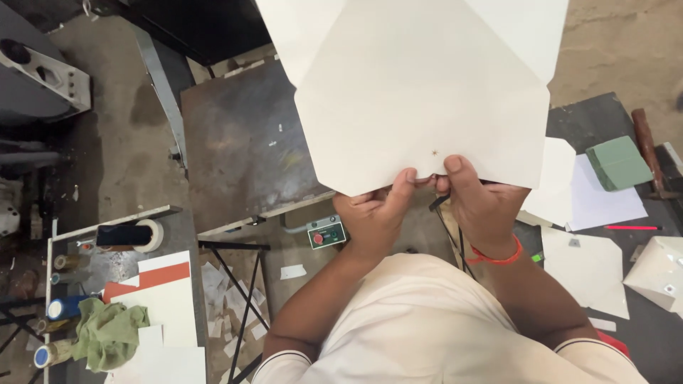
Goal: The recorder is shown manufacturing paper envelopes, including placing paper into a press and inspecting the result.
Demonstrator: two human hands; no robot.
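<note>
1. Two bare hands are raised side by side, almost touching. The left hand and the right hand both pinch the near edge of one large cream sheet, thumbs on its upper face and fingers curled underneath.
2. The sheet is a single piece of stiff, matte card with angled folded flaps. It is held up between the camera and the workbench and hides much of the far side of the scene. A tiny dark speck sits on it just beyond the thumbs.
3. One orange band circles the right wrist. A thin black cord hangs down between the hands.
4. Beneath the sheet lies one dark, scuffed metal plate, flat and rectangular. One small switch box with a red button is fixed at its near edge.
5. To the right, on a dark table, lie several more cream cut-outs, one green rectangular block and one red pen.
6. To the near left, a cluttered bench holds one roll of tape, one crumpled green cloth, white and orange cards, and two blue-capped rolls. Paper scraps litter the floor beside it.
7. The floor is dusty concrete.
</note>
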